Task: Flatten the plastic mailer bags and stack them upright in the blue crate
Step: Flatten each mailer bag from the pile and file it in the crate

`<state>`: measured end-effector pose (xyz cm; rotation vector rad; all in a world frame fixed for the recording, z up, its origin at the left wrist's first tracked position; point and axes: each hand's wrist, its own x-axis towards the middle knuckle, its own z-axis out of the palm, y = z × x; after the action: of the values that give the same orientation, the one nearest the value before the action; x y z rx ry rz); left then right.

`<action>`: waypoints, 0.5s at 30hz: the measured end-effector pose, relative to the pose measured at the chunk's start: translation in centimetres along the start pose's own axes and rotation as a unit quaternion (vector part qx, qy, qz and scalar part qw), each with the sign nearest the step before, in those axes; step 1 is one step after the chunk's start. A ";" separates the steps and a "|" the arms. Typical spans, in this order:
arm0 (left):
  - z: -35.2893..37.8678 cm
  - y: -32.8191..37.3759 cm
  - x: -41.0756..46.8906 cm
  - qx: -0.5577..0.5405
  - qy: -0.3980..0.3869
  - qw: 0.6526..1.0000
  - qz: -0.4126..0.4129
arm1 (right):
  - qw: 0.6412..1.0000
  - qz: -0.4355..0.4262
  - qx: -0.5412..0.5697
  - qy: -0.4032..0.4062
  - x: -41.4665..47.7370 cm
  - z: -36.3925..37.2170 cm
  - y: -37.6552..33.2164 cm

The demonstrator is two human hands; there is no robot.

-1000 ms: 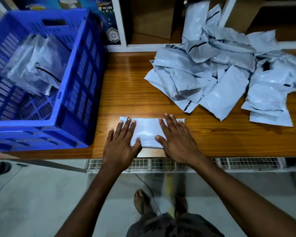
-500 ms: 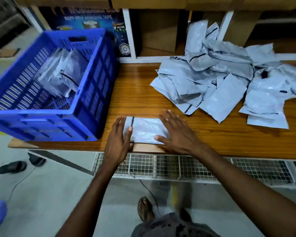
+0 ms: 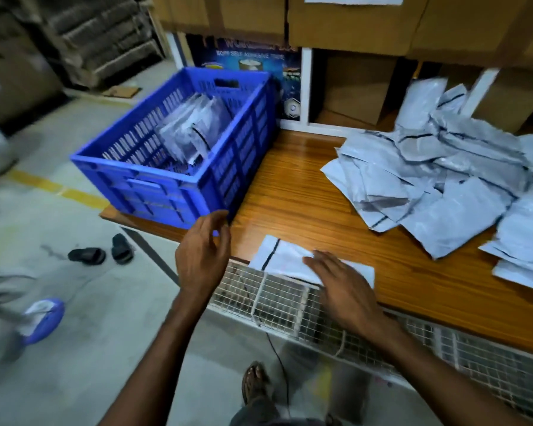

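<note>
I get a dim, bluish indoor feed. A soft sheen lies on the table (image 3: 305,192) beside the crate (image 3: 154,192), and faint shadows edge the bags (image 3: 428,179). Blur smears the floor (image 3: 83,348) at left. Straight lines bow toward the corners.

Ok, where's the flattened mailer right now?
Head view, lower centre: the flattened mailer lies at the table's front edge under the right hand, just right of the blue crate.

R grip (image 3: 345,287) flat on mailer (image 3: 282,258) at table (image 3: 305,195) edge; L grip (image 3: 203,250) free nr crate (image 3: 166,192)
</note>
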<state>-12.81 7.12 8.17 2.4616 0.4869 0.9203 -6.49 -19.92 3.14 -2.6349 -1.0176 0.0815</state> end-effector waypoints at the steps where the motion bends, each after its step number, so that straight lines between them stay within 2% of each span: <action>1: -0.6 0.0 1.1 -0.025 0.030 0.999 0.003 | 0.999 0.002 0.008 0.040 0.4 -0.9 -0.5; 4: -2.2 -0.9 6.0 -0.078 0.097 0.992 0.003 | 0.989 -0.012 0.024 0.142 3.9 -4.0 -3.2; 6: -3.0 -2.0 9.6 -0.059 0.133 0.989 0.017 | 0.980 -0.020 0.035 0.195 7.1 -6.5 -5.8; 8: -3.9 -3.9 13.6 -0.029 0.135 0.989 0.044 | 0.969 -0.027 0.057 0.238 10.9 -8.6 -8.8; 11: -4.5 -8.6 19.4 0.049 0.074 0.994 0.061 | 0.954 -0.045 0.123 0.269 16.9 -10.5 -13.4; 13: -4.8 -12.3 23.1 0.090 -0.001 0.995 0.048 | 0.948 -0.050 0.160 0.271 21.5 -11.4 -16.3; 15: -5.2 -15.4 26.8 0.134 -0.091 0.985 0.052 | 0.943 -0.035 0.227 0.240 26.3 -12.1 -19.3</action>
<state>0.21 34.12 17.25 2.8076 0.4463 0.6959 2.68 7.75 22.20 -2.0512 -0.8027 -0.2938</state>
